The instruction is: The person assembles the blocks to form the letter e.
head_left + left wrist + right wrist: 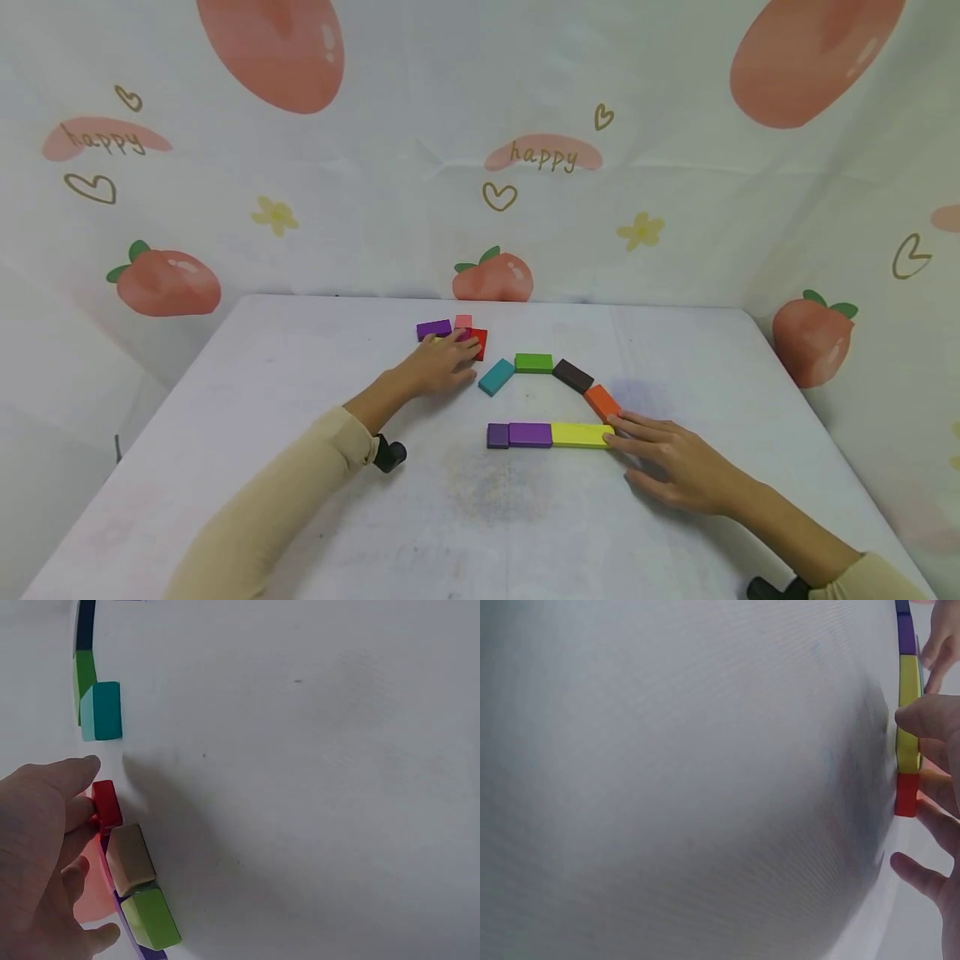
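Observation:
My left hand (pixel 446 364) reaches over a small cluster at the back: a purple block (pixel 433 329), a pink block (pixel 464 321) and a red block (pixel 480 346). In the left wrist view its fingers lie beside the red block (pixel 106 804), near a tan block (pixel 131 859) and a light green block (pixel 151 919); whether they grip is unclear. My right hand (pixel 671 462) has its fingers spread, with fingertips touching the right end of a yellow block (pixel 581 436) and close to an orange block (pixel 602 402).
An arch runs through a teal block (pixel 497 377), a green block (pixel 533 363) and a dark brown block (pixel 573 376) to the orange one. Below it, a purple block (pixel 529 435) and a dark purple block (pixel 497 436) line up with the yellow one on the white table (pixel 420 533).

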`<move>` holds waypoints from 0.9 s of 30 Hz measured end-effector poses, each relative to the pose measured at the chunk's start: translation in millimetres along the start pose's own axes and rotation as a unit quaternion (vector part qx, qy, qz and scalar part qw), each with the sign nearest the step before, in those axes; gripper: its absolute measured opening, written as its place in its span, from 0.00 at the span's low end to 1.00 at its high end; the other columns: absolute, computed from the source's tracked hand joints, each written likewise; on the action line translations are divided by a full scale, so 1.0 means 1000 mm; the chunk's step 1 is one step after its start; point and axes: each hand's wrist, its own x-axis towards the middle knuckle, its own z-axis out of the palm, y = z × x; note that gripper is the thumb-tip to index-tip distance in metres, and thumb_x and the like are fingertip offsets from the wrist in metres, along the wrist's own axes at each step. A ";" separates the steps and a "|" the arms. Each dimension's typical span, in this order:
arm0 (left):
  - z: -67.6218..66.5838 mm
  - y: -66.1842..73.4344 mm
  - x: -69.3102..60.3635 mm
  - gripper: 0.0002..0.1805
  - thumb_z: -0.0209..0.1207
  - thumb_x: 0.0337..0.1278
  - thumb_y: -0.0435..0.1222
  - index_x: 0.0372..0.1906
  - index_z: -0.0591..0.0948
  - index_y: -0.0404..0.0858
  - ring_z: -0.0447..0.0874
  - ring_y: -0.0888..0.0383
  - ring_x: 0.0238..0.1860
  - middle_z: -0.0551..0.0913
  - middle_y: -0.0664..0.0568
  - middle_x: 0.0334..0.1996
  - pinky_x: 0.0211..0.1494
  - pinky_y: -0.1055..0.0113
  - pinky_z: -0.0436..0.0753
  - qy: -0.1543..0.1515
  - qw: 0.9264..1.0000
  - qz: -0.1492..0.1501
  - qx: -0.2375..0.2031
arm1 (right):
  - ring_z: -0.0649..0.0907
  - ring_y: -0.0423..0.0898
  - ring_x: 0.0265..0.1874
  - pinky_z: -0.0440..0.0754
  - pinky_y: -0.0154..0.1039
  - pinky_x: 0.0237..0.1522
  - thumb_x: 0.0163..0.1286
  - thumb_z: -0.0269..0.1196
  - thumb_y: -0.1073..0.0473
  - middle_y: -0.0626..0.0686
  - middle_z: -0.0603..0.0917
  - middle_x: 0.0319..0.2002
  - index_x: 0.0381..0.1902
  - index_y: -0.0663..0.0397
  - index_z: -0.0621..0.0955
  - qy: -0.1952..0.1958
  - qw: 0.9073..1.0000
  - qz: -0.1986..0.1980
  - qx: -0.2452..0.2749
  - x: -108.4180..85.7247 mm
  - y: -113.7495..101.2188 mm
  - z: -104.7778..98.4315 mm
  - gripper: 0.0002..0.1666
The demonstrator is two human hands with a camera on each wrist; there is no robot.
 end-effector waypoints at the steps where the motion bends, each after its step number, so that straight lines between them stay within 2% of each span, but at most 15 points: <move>1: 0.001 0.000 -0.002 0.32 0.54 0.71 0.48 0.75 0.66 0.43 0.47 0.46 0.79 0.62 0.51 0.75 0.74 0.35 0.47 0.000 1.000 0.001 0.000 | 0.77 0.54 0.64 0.82 0.56 0.51 0.55 0.74 0.54 0.52 0.77 0.66 0.61 0.46 0.82 0.001 1.000 0.000 0.001 0.000 0.000 0.000 0.33; 7: 0.004 -0.002 -0.015 0.32 0.55 0.70 0.49 0.75 0.66 0.45 0.47 0.47 0.79 0.63 0.52 0.75 0.74 0.35 0.47 -0.002 1.000 0.019 0.010 | 0.78 0.53 0.63 0.82 0.56 0.50 0.55 0.74 0.54 0.52 0.78 0.65 0.61 0.45 0.82 0.002 1.000 0.001 0.000 0.000 0.000 0.000 0.33; 13: 0.006 -0.002 -0.029 0.32 0.57 0.69 0.48 0.74 0.68 0.43 0.49 0.47 0.78 0.64 0.50 0.74 0.73 0.34 0.51 0.004 0.999 0.040 0.019 | 0.78 0.53 0.63 0.83 0.56 0.50 0.54 0.74 0.55 0.52 0.78 0.65 0.61 0.46 0.83 0.008 1.000 -0.004 0.001 0.000 0.000 0.001 0.33; 27: 0.015 -0.005 -0.064 0.32 0.59 0.68 0.48 0.73 0.69 0.42 0.53 0.46 0.77 0.67 0.51 0.73 0.70 0.35 0.61 0.024 0.997 0.066 0.015 | 0.78 0.53 0.63 0.83 0.56 0.49 0.56 0.73 0.55 0.53 0.78 0.65 0.62 0.46 0.82 0.015 1.000 -0.012 0.004 0.000 -0.002 -0.001 0.33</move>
